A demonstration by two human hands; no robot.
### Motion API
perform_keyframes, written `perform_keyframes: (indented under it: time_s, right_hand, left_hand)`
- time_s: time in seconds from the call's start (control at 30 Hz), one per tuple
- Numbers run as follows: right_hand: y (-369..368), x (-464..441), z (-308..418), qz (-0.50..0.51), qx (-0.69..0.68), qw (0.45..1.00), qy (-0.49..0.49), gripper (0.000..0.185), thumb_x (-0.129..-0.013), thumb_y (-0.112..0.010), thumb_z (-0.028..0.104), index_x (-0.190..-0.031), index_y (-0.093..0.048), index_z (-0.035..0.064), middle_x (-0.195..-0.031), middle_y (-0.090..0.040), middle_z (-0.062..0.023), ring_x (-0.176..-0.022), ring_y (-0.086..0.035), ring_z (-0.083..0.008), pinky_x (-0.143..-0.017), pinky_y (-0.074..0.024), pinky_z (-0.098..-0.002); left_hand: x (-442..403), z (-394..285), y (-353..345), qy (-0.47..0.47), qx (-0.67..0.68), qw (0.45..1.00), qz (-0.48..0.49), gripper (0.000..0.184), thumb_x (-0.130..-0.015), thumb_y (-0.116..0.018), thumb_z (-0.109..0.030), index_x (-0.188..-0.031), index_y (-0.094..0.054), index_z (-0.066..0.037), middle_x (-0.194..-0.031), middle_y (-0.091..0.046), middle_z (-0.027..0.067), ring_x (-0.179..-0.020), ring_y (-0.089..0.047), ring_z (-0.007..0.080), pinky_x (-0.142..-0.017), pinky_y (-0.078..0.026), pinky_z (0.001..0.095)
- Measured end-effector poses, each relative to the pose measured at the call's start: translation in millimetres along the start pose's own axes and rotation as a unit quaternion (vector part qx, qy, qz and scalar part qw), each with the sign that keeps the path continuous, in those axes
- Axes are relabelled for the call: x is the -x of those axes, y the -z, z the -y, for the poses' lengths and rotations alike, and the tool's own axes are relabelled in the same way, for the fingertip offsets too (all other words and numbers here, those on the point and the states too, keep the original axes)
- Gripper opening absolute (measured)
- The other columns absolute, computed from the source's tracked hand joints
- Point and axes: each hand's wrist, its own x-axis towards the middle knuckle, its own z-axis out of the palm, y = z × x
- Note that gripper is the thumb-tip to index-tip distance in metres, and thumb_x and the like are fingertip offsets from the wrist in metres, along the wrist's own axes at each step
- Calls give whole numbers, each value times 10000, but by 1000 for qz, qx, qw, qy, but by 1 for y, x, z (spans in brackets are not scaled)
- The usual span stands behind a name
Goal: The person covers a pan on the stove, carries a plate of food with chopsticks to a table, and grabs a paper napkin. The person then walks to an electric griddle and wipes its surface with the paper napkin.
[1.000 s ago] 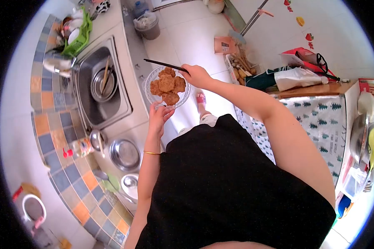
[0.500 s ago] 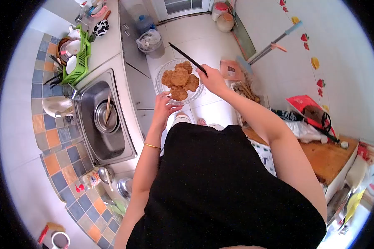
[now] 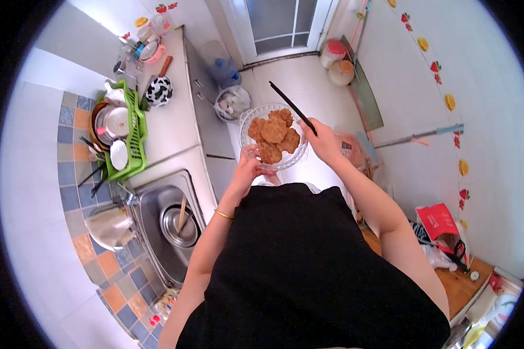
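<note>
A clear glass plate [image 3: 244, 123] with a patterned rim is held out in front of my body. Several golden-brown fried patties [image 3: 274, 131] are piled on it. My left hand [image 3: 249, 170] grips the plate's near left edge, thumb on top and fingers partly hidden underneath. At the right rim, my right hand [image 3: 322, 143] is closed around black chopsticks [image 3: 290, 103], which point up and left over the plate's far side. Whether the right fingers also support the rim cannot be made out.
To the left is a counter with a steel sink [image 3: 157, 244] holding a metal bowl [image 3: 172, 225], and a green dish rack [image 3: 135, 136]. A lined trash bin [image 3: 233, 103] stands beyond the plate. Ahead is a door [image 3: 282, 29]; a wooden tabletop [image 3: 460, 291] lies right.
The view has shifted toward the door, with the sink and dish rack now lower and further right in the picture. Both hands keep their hold on the plate and chopsticks.
</note>
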Motion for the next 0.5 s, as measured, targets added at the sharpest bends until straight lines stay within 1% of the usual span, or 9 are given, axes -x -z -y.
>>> perform_keyframes:
  time_s: [0.03, 0.07, 0.13, 0.23, 0.33, 0.43, 0.5]
  right_hand:
    - [1, -15, 10, 2, 12, 1000, 4, 334, -936, -508, 358, -1026, -609, 53, -677, -629, -138, -634, -614, -307, -583, -448, -392]
    - [2, -29, 20, -9, 32, 999, 5, 335, -941, -497, 360, -1051, -603, 61, -726, -638, -137, -668, -619, -305, -608, -455, -393]
    - [1, -52, 39, -31, 74, 997, 5, 341, -952, -475, 362, -1102, -592, 79, -822, -656, -136, -736, -629, -301, -657, -467, -396]
    - [-5, -96, 43, -78, 76, 991, 78, 344, -968, -440, 357, -1163, -574, 107, -973, -648, -134, -840, -625, -303, -734, -477, -400]
    - [-6, -138, 51, -60, 90, 991, 82, 344, -982, -411, 336, -1192, -567, 114, -1028, -624, -127, -895, -613, -312, -773, -481, -393]
    - [0, -187, 63, -31, 89, 988, 122, 341, -983, -410, 324, -1212, -558, 119, -982, -603, -120, -870, -609, -321, -755, -485, -405]
    - [4, -224, 72, -3, 133, 983, 123, 337, -980, -419, 304, -1231, -550, 122, -968, -578, -113, -855, -603, -320, -733, -485, -409]
  left_hand:
    - [-13, -15, 7, 7, -5, 1000, -1, 468, -858, -423, -50, -1299, -268, -77, -1246, -434, 178, -905, -648, 332, -759, -572, 398]
    - [-23, -26, 13, 17, -10, 1000, -3, 473, -853, -423, -42, -1297, -264, -80, -1254, -423, 177, -908, -647, 338, -760, -572, 400]
    - [-41, -49, 19, -2, -8, 1000, 3, 466, -848, -418, -31, -1287, -270, -83, -1255, -422, 179, -898, -649, 345, -755, -572, 398]
    - [-73, -80, 26, -14, 3, 1000, -8, 471, -816, -409, -7, -1261, -266, -70, -1217, -406, 165, -877, -650, 359, -747, -572, 385]
    - [-102, -108, 30, -25, 9, 999, -21, 476, -798, -405, 3, -1248, -262, -60, -1205, -400, 157, -868, -650, 361, -739, -573, 372]
    - [-141, -130, 37, -31, 13, 999, -30, 486, -794, -411, 8, -1252, -261, -54, -1229, -403, 163, -877, -647, 357, -738, -574, 365]
    - [-171, -144, 41, -37, 16, 998, -43, 489, -795, -409, 16, -1259, -269, -58, -1272, -398, 166, -879, -648, 356, -748, -574, 379]
